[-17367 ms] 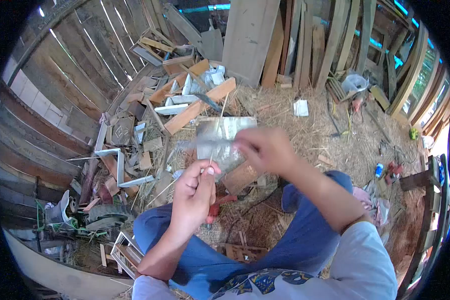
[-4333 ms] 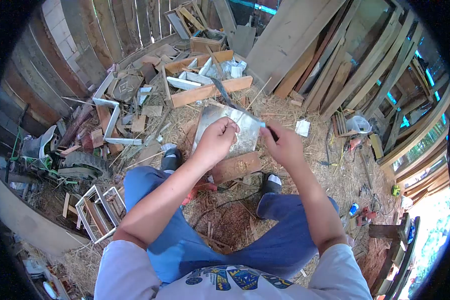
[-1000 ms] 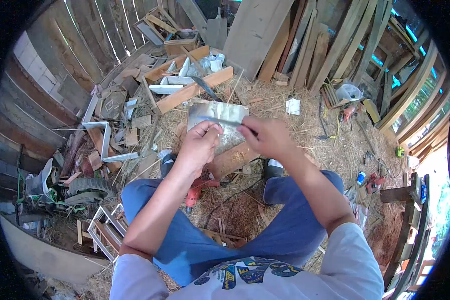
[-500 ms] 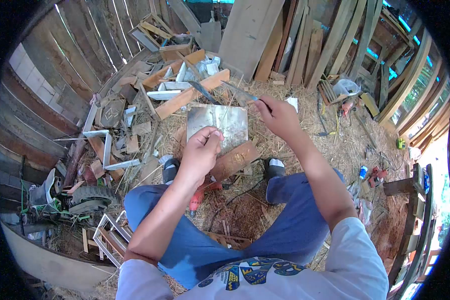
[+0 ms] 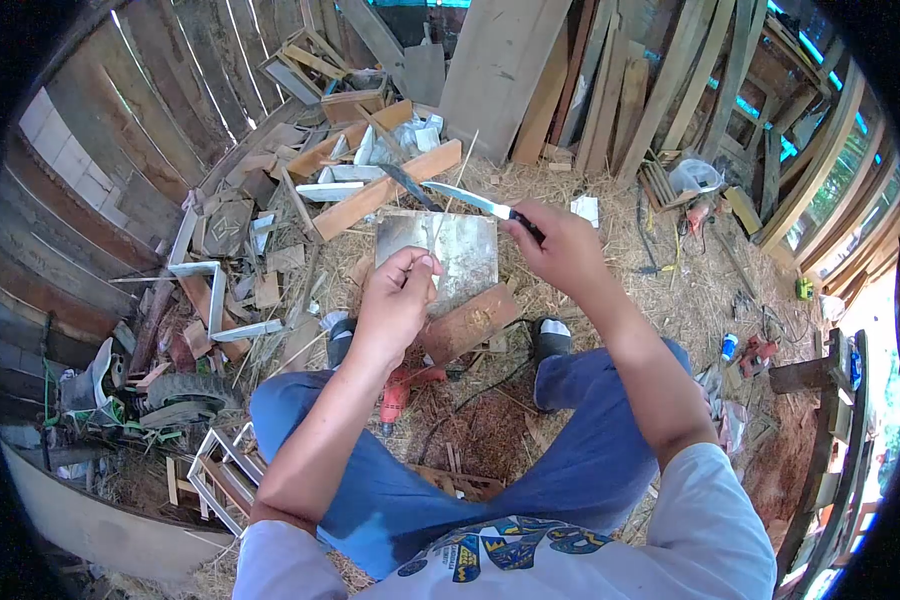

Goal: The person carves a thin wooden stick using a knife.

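My left hand (image 5: 402, 300) is closed, pinching the lower end of a thin wooden stick (image 5: 460, 180) that slants up and away from me. In my right hand (image 5: 560, 240) is a knife (image 5: 475, 200) with a dark handle. Its bright blade points left, and the tip is close to the stick; whether they touch I cannot tell. Below both hands lies a square metal plate (image 5: 470, 255) with a worn surface. A wooden block (image 5: 470, 322) rests at its near edge. A dark flat blade (image 5: 408, 186) lies beyond the plate.
A red power tool (image 5: 395, 398) lies between my legs. Scrap wood and a long plank (image 5: 390, 190) are piled ahead to the left. Boards (image 5: 500, 75) lean on the far wall. A white frame (image 5: 215, 300) stands at left. Straw and shavings cover the floor.
The knife has turned so its blade shows broad and bright, with its tip shifted left and lower. My left hand stays nearly in place, and the stick stands out more clearly.
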Motion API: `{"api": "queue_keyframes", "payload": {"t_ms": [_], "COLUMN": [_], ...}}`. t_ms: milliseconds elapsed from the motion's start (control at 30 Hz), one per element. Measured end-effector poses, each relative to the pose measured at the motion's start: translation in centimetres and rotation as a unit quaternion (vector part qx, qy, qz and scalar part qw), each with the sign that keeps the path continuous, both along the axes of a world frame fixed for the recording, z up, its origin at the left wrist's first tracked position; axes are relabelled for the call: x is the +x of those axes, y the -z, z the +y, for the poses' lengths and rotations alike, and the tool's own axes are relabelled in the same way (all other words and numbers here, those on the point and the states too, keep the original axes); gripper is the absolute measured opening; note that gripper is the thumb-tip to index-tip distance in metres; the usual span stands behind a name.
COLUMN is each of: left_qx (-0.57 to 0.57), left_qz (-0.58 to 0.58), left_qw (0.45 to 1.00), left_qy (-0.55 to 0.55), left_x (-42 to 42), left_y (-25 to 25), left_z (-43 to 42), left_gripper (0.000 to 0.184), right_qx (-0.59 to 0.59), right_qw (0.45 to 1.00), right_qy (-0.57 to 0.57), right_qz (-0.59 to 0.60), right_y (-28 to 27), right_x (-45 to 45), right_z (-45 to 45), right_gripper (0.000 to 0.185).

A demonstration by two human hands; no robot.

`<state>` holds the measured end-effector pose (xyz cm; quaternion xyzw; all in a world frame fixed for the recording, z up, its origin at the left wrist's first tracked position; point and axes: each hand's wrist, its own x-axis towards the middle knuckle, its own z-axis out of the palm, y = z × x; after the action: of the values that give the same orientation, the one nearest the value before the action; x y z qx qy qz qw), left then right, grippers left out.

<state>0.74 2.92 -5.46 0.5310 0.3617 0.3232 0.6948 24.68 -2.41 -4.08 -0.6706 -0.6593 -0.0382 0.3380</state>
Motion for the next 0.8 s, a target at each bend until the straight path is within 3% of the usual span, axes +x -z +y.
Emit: {"api": "queue_keyframes", "payload": {"t_ms": [233,433,667,733,800], "left_qx": [0.025,0.035,0.062,0.045,0.069], "left_qz": [0.012,0.015,0.003,-0.010,0.004], "left_qw": [1.000,0.999,0.997,0.998,0.996], "left_qy": [-0.001,0.033,0.041,0.051,0.049], "left_x": [0.3,0.2,0.1,0.1,0.1], "left_y": [0.2,0.3,-0.5,-0.6,-0.4], "left_z": [-0.1,-0.1,-0.9,-1.2,-1.5], "left_gripper": [0.018,0.019,0.020,0.019,0.019], "right_qx": [-0.005,-0.061,-0.064,-0.038,-0.039], "right_qw": [1.000,0.991,0.992,0.998,0.997], "right_qy": [-0.004,-0.121,-0.106,-0.035,-0.053], "right_qz": [-0.015,-0.016,-0.029,0.046,0.051], "right_y": [0.3,0.7,0.2,0.6,0.4], "right_x": [-0.1,-2.4,-2.3,-1.2,-1.1], "right_z": [0.0,-0.9,-0.8,0.1,-0.3], "right_gripper": [0.025,0.024,0.025,0.026,0.026]}}
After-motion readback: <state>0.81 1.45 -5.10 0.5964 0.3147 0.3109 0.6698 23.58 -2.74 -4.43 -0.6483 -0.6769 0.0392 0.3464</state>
